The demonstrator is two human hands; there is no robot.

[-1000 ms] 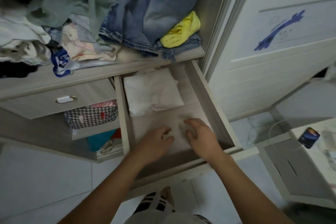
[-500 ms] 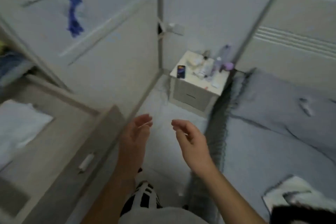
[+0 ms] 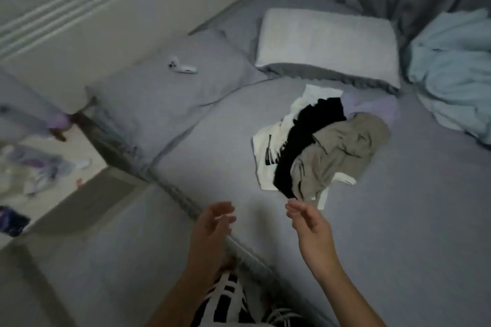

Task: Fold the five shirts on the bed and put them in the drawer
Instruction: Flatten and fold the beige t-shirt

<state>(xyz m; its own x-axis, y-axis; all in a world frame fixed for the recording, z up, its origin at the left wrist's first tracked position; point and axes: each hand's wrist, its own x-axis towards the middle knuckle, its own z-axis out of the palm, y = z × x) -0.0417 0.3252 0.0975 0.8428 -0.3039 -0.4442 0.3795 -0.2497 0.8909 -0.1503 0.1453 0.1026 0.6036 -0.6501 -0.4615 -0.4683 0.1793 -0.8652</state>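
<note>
Now away from drawer, hands (image 3: 255, 223) empty, over bed (image 3: 398, 220), shirts (image 3: 313, 146) ahead

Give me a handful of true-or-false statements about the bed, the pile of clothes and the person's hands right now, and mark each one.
1. Both hands are empty. True: the left hand and right hand hold nothing, fingers loosely extended.
2. The beige shirt lies at the bottom of the pile. False: it lies on top, over the black shirt.
3. A white garment shows beneath the black one. True.
4. The pile sits on the pillow. False: it lies on the grey sheet, nearer the person than the pillow.
5. The right hand grips the beige shirt. False: its fingertips hover just short of the pile's near edge.
</note>
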